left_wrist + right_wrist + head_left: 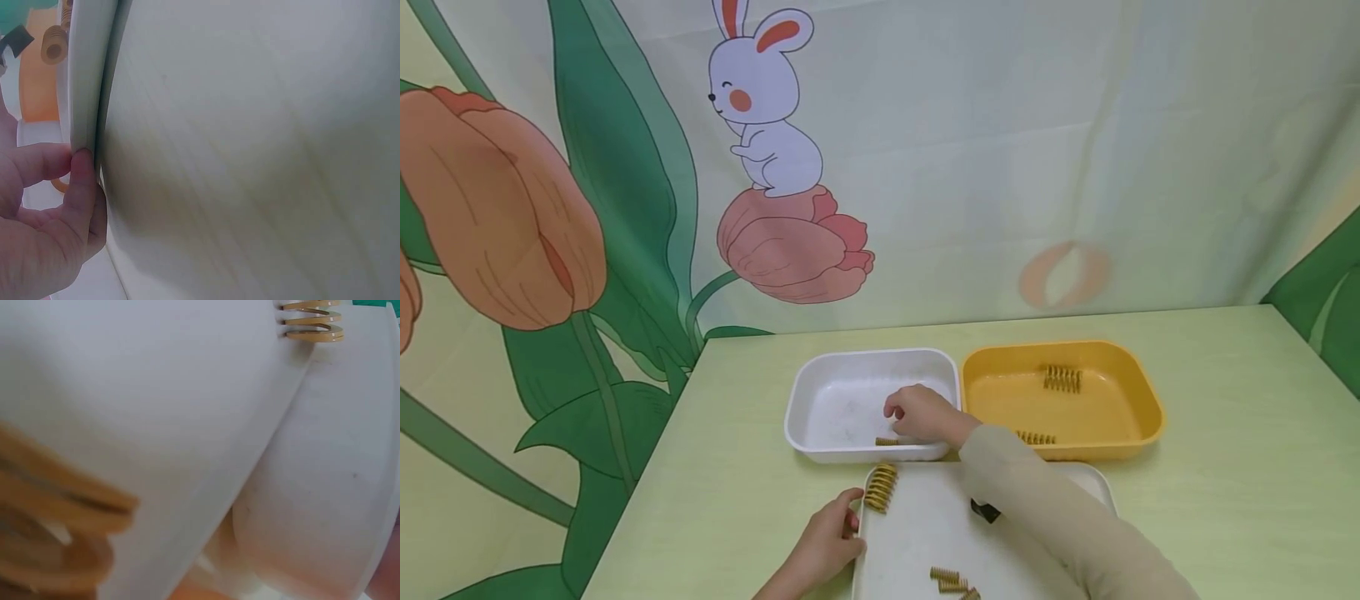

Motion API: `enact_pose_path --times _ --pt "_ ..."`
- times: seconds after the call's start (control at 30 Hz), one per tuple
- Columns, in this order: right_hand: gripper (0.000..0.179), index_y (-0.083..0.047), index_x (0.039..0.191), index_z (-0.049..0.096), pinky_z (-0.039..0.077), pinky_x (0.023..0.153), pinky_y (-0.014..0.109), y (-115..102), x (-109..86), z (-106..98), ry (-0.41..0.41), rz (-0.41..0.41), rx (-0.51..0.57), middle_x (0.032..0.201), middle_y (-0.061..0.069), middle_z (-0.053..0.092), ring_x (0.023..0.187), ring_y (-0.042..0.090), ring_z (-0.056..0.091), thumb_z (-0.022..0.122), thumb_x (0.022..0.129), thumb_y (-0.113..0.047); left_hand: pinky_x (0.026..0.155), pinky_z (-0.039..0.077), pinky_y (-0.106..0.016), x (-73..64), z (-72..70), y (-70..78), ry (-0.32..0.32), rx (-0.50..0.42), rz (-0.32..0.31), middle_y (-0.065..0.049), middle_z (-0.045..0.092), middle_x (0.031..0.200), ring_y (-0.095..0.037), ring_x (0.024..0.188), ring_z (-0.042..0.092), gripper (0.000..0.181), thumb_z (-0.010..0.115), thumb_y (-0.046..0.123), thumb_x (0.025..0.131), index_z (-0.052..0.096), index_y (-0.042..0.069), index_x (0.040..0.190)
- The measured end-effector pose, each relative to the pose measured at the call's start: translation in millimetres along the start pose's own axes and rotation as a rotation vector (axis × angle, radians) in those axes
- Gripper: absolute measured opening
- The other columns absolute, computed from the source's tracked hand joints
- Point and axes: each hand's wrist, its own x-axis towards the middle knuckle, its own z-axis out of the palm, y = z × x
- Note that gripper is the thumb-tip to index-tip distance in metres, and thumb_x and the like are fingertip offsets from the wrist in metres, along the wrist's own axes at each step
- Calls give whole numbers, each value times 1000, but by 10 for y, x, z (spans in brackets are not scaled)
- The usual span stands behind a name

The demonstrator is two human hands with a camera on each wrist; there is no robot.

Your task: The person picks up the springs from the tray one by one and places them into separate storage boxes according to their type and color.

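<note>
Your left grip (827, 537) pinches the tray (917, 525) by its rim, beside a big spring (881, 488), long axis front to back. Your right grip (922, 414), its hold impossible to tell, hovers over the white bin (842, 404), near a small spring (887, 442) lying left-to-right.

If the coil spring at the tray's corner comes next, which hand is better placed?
Likely the left hand, pinching the white tray beside that coil spring, though it must release first; the right hand is farther off, at the white bin.
</note>
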Motion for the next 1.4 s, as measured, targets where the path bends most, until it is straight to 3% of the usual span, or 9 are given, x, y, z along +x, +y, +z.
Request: enact_pose_path --times 0.5,1.1,1.4 --pt "18 -4 93 66 43 69 26 -38 -172 -74 60 -143 11 83 3 60 72 13 50 58 78 -9 52 36 -18 -4 -9 14 18 -7 16 -5 47 78 -4 60 40 60 56 -7 63 41 -7 121" --pt "19 -3 95 66 44 86 35 -86 -363 -126 57 -193 23 97 5 64 95 21 57 58 79 -11 52 35 -18 -3 -13 27 11 2 8 -5 48 78 -5 61 40 59 56 -7 64 41 -7 121" --pt "28 -8 107 63 41 93 35 -104 -455 -129 37 -227 -7 111 6 61 107 20 53 58 80 -13 52 35 -18 -6 -8 22 9 -7 7 -6 47 78 -7 61 40 59 56 -7 64 41 -7 120"
